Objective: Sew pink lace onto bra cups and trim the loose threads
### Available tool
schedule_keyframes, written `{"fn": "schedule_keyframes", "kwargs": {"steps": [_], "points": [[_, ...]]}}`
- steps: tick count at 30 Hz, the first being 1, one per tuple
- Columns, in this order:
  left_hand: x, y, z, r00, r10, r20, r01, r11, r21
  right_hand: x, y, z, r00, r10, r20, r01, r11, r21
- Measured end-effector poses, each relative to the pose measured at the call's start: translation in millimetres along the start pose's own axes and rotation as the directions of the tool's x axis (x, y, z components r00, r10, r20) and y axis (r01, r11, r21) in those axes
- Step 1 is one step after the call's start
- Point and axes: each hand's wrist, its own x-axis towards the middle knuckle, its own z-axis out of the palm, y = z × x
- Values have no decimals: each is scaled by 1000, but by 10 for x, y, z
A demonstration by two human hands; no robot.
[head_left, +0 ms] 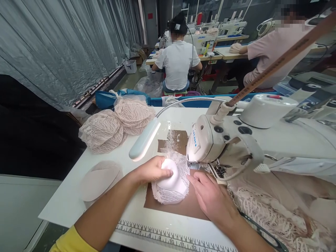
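Note:
A foam bra cup [171,175] with cream lace around it lies under the lamp, its lace edge beside the needle area of the white JUKI sewing machine [203,140]. My left hand [154,170] grips the cup from the left, thumb pressed into its smooth pale side. At the cup's right edge is my right hand [207,192], closed, its fingertips on the lace border; the thumb's exact grip is partly hidden. Beneath the work is a brown sheet [168,203] on the white table.
Stacked lace cups [105,129] stand at the back left, with plain cups [101,180] nearer. A lamp [144,140] arches over the table. Lace fabric [280,213] heaps at right, beside dark scissor-like handles [262,231]. A ruler strip [168,239] runs along the front. Two people sit beyond.

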Motion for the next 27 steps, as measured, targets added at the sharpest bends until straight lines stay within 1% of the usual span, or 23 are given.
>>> {"fn": "schedule_keyframes", "kwargs": {"steps": [7, 10, 14, 19, 22, 27], "points": [[20, -22, -20, 999, 31, 28, -33, 999, 44, -46, 2, 18, 1000, -2, -24, 0, 998, -62], [33, -21, -24, 1000, 29, -3, -29, 998, 56, -34, -2, 39, 1000, 10, -16, -11, 997, -79], [78, -15, 5, 998, 25, -61, -23, 999, 30, -5, -1, 91, 999, 32, -28, -35, 993, -115], [147, -36, 27, 996, 47, -78, -46, 999, 13, -31, 30, 159, 995, 70, -70, -81, 982, -170], [160, -49, 30, 994, 50, -98, -50, 999, -2, -44, 41, 156, 991, 92, -98, -109, 978, -180], [146, -29, 49, 994, 49, -95, -51, 998, -19, 1, 10, 77, 1000, 23, -22, -25, 991, -134]]}}
